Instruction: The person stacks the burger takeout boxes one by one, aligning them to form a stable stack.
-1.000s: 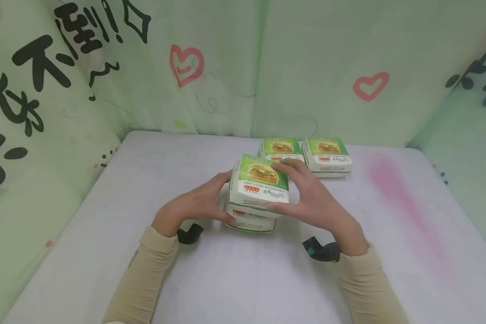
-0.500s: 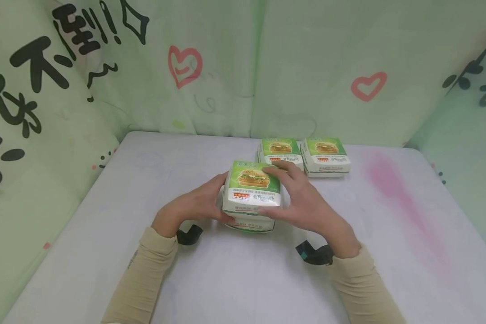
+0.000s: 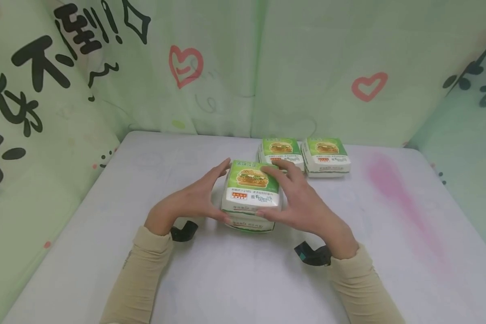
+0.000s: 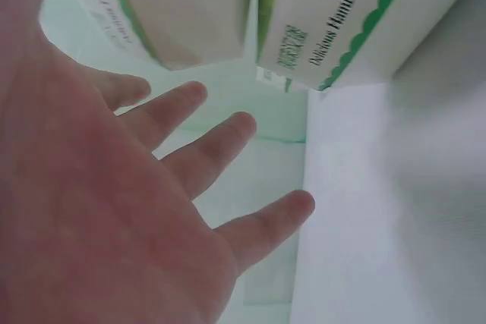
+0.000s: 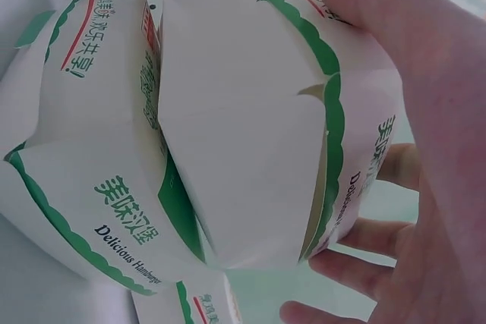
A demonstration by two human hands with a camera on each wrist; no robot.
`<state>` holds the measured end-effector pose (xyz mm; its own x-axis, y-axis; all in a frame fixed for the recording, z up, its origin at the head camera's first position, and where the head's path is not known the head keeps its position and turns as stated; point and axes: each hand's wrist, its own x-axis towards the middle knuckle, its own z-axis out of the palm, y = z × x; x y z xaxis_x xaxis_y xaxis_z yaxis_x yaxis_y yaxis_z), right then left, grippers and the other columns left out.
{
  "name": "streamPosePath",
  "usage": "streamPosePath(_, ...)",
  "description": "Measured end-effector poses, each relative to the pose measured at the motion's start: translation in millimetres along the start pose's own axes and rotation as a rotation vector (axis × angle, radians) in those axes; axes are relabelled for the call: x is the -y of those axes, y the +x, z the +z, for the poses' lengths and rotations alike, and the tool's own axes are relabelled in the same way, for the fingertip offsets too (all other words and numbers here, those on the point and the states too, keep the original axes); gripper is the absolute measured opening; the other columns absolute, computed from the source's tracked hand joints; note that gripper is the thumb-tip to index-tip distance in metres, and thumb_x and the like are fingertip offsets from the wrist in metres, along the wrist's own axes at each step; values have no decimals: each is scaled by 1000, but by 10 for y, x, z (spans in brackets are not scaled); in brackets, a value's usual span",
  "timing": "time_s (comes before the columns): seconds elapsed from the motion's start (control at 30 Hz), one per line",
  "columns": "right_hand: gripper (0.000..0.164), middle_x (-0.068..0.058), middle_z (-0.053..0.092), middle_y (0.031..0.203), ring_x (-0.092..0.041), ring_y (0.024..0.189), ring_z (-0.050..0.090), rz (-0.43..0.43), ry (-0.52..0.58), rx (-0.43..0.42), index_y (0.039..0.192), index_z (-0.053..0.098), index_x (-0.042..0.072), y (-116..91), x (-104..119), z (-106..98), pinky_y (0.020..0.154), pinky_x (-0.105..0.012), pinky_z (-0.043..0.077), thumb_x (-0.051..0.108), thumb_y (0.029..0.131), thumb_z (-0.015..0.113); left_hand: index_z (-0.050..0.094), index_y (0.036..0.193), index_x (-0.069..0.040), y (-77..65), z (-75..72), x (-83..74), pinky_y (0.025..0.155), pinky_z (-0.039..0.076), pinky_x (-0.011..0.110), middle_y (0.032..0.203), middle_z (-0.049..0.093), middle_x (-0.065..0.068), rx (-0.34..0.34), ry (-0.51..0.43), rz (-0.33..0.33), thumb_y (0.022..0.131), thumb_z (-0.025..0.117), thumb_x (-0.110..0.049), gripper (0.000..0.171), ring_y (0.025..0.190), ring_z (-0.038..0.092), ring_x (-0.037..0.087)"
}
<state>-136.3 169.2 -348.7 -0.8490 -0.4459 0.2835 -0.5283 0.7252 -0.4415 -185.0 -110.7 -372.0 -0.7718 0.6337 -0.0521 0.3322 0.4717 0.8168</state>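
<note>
Two white and green hamburger boxes are stacked mid-table, the upper hamburger box [image 3: 251, 189] nearly squared over the lower hamburger box [image 3: 248, 224]. My right hand [image 3: 303, 200] grips the upper one at its right side, thumb on the front and fingers along the far side. In the right wrist view a narrow wedge of the lower box's green lid [image 5: 182, 206] shows under the upper box. On the left of the stack, my left hand [image 3: 194, 199] has its fingers spread and extended. The left wrist view shows those fingers [image 4: 220, 149] apart from both cartons.
Behind the stack, two more hamburger boxes [image 3: 281, 147] [image 3: 327, 156] stand side by side on the white table [image 3: 243, 279]. A pale green curtain [image 3: 316, 58] with drawn hearts and black lettering encloses the table's back and sides.
The upper box has shifted left and down over the lower one, carried by my right hand. My left hand has drawn slightly left, its fingers straightening away from the stack.
</note>
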Motion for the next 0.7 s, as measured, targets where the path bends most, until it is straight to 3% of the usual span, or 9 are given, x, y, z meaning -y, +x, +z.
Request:
streamPosePath(0.17,89,-13,27,157,-31,135,40,-7,1,8,148,41,21,5,10,12,103,-55,46,53,76,80,-3,159,-32,-29,-23,-12,124,18,51,166,9,-8,-21,6,59,67,91,-38,132,154,10,14)
streamPosePath(0.33,91,-11,25,158,-31,139,36,11,31,23,151,37,22,1,11,-15,105,-56,44,52,76,81,4,160,-28,-6,-18,-39,123,22,48,165,14,-8,-59,18,118,71,88,-41,123,152,16,15)
streamPosePath(0.5,89,-8,19,161,-30,146,26,18,112,40,154,32,22,-17,-40,-108,111,-58,38,42,81,80,8,160,-28,1,6,-60,122,25,50,164,19,-8,-65,6,103,71,88,-42,120,151,22,17)
streamPosePath(0.7,75,-9,18,161,-31,148,21,23,208,23,155,29,21,-34,-225,-246,114,-64,28,29,92,68,10,159,-29,0,-5,-61,121,25,51,162,22,-9,-64,-9,95,71,88,-42,118,150,23,17)
